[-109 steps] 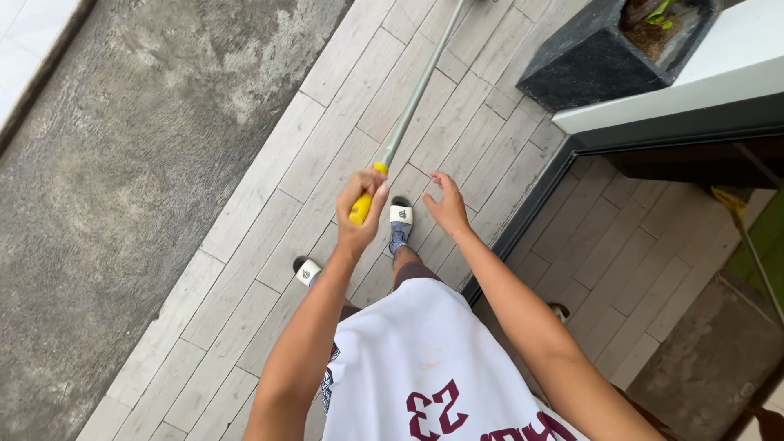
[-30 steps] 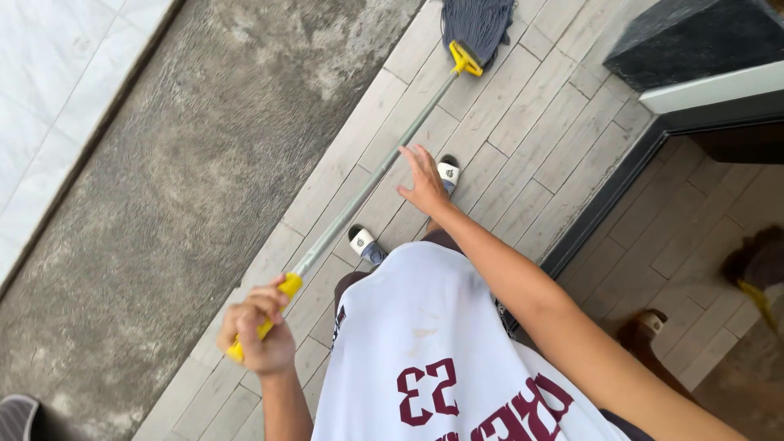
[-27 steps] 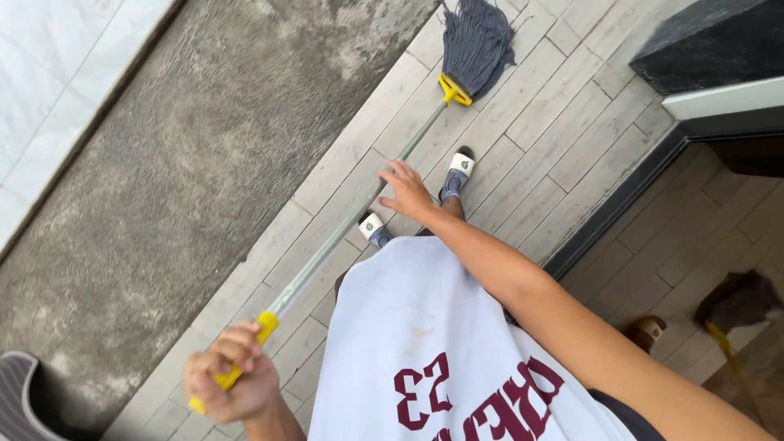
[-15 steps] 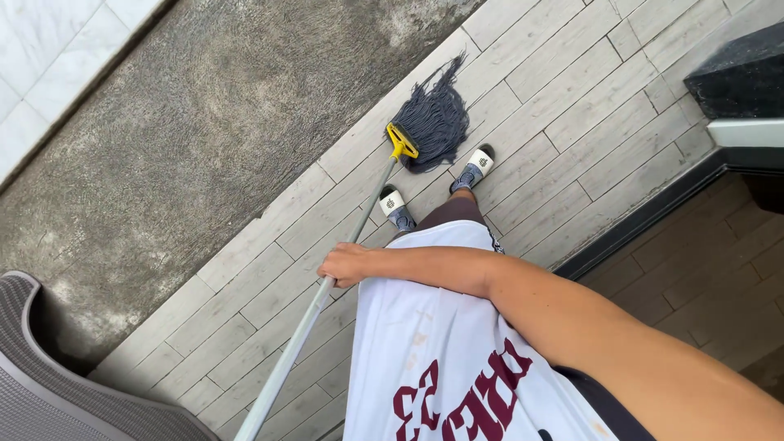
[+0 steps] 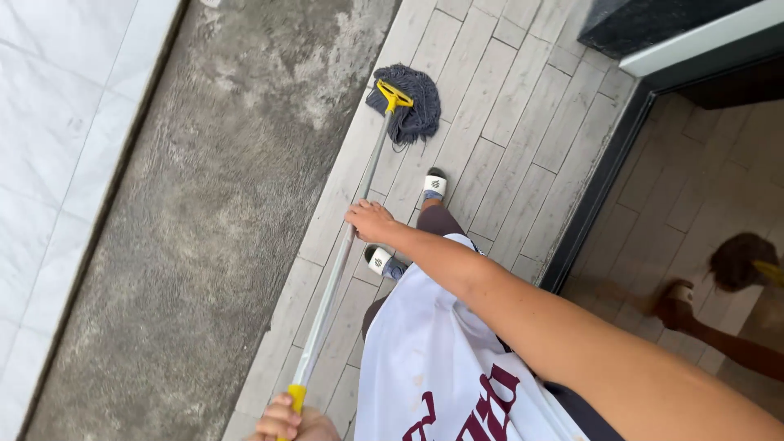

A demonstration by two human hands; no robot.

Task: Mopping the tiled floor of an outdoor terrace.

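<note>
Bright, even daylight; no hard shadows on the pale floor planks (image 5: 506,106). Concrete strip (image 5: 204,204) evenly lit, its grain crisp. White slab (image 5: 57,122) at left close to washed out. Glass door (image 5: 702,220) at right carries a dim, brownish reflection, soft in detail. Mop head (image 5: 404,102) sharp, threads readable. Near forearm (image 5: 588,343) large and slightly soft. Left hand (image 5: 290,423) cut by the bottom edge. Frame tilted; lines lean toward the corners.

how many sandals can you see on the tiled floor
2. One white slide sandal sits ahead, just below the grey mop head. The other sandal is nearer, beside the mop handle and under the right hand.
</note>
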